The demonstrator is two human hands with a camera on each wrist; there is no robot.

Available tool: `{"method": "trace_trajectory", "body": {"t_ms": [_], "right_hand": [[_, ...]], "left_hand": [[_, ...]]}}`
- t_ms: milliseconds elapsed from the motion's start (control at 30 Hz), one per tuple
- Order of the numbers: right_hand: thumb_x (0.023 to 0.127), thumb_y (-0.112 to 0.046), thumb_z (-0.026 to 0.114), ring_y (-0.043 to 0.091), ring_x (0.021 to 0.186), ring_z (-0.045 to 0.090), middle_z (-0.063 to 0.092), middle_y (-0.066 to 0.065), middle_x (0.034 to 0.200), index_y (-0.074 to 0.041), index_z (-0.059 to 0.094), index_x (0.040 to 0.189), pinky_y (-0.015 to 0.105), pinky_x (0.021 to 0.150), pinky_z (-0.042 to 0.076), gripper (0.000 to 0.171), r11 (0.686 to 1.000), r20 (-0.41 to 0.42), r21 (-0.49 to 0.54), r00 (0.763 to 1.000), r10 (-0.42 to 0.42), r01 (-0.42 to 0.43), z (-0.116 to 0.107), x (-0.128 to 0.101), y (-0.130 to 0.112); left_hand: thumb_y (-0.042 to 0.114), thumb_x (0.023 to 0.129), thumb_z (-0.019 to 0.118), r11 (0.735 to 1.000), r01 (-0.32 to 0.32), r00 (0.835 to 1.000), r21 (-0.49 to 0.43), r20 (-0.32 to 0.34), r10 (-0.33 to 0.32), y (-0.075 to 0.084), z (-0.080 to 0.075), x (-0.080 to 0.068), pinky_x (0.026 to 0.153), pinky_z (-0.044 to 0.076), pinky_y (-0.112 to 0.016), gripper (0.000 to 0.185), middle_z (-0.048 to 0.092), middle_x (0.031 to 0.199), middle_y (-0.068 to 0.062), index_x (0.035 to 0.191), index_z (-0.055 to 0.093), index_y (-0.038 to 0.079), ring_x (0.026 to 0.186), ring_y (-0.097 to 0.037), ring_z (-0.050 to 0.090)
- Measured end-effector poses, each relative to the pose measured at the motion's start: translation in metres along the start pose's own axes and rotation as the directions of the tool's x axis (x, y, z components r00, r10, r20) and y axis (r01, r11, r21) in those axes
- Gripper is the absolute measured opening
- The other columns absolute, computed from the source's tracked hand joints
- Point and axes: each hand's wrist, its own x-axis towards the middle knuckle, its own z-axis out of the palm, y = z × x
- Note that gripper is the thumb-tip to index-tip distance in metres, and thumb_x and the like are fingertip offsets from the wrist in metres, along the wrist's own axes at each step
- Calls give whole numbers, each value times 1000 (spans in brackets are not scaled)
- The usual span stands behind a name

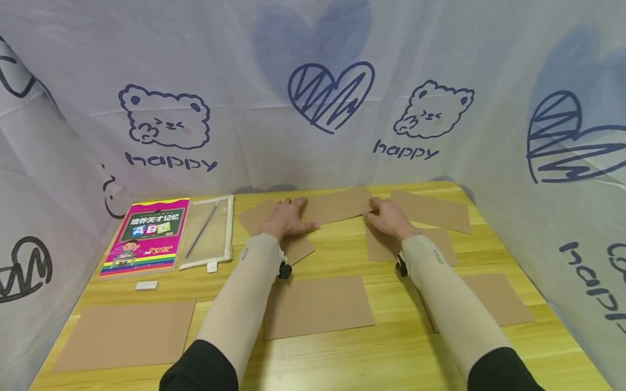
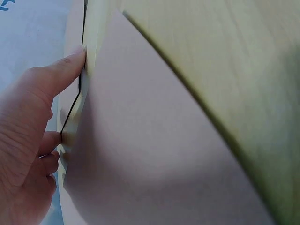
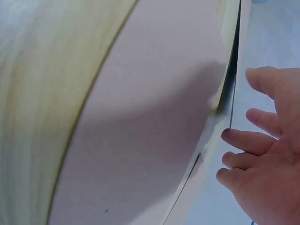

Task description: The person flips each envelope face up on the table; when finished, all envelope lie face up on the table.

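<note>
Biggest of all, the white cloth (image 1: 244, 119) climbs behind and around everything, bears and hearts printed in blue. Up against it sits the yellow wood-grain table (image 1: 318, 361). And across it come two arms in pale sleeve covers (image 1: 244, 290), black cuffs at the elbows!

Now the cardboard, seven brown pieces: a broad front-left card (image 1: 127, 334), a front-middle card (image 1: 318, 307), and a front-right card (image 1: 499, 298) partly behind the right arm. The far-middle card (image 1: 337, 205) lies at the back between the hands, slightly slanted; a tilted card (image 1: 256, 214) runs under the left hand and wrist, a far-right card (image 1: 432, 212) lies beyond the right hand, and a wrist-side card (image 1: 437, 241) just in front of that.

Over left, there's the pink ABC book (image 1: 146, 236), and right beside it a white-edged pouch (image 1: 229, 228).

To the hands! The left hand (image 1: 288, 217) is spread, thumb stretched onto the far-middle card. The right hand (image 1: 388, 217) meets that card's right end, fingers bent and slightly apart; whether it pinches, I cannot tell.

Smaller still: a slim pencil (image 1: 201, 231) lies slantwise at the pouch, and a little white eraser (image 1: 146, 285) in front of the book.
</note>
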Motion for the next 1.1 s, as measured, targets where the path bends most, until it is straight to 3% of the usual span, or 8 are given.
{"method": "trace_trajectory", "body": {"t_ms": [300,533,767,933,1100], "right_hand": [[98,-10,67,47,146,47,58,25,151,5,42,157,56,126,35,65,1000,-27,0,1000,6,-6,-3,1,1],[98,-13,74,46,135,59,65,25,142,1,52,152,56,120,43,61,999,-103,5,994,40,-39,-1,0,5],[101,-20,73,42,126,65,72,21,132,-1,65,141,55,112,51,45,1000,-188,-13,982,23,-26,-1,-1,9],[104,-23,69,44,132,62,72,20,132,-4,75,129,57,115,48,33,996,-205,-88,978,-30,12,-1,0,11],[104,-26,68,47,134,60,72,22,130,-6,77,127,58,119,44,31,989,-217,-147,974,-62,30,-1,2,13]], "left_hand": [[64,95,68,999,-19,1000,42,-10,20,-1,1,3,135,10,-54,96,35,171,-14,166,32,11,161,-42,25],[63,96,67,998,-14,1000,68,-2,14,-1,1,4,135,10,-53,91,37,170,-14,165,35,12,161,-40,26],[64,96,67,995,-23,1000,95,-4,24,3,1,4,135,12,-54,88,40,169,-13,162,41,13,158,-39,31],[65,95,67,995,-34,999,95,3,34,3,0,4,134,13,-58,88,40,168,-15,162,42,14,157,-39,33],[66,97,63,992,-56,998,109,7,56,2,-1,5,134,14,-58,86,40,168,-16,162,42,14,157,-39,34]]}}
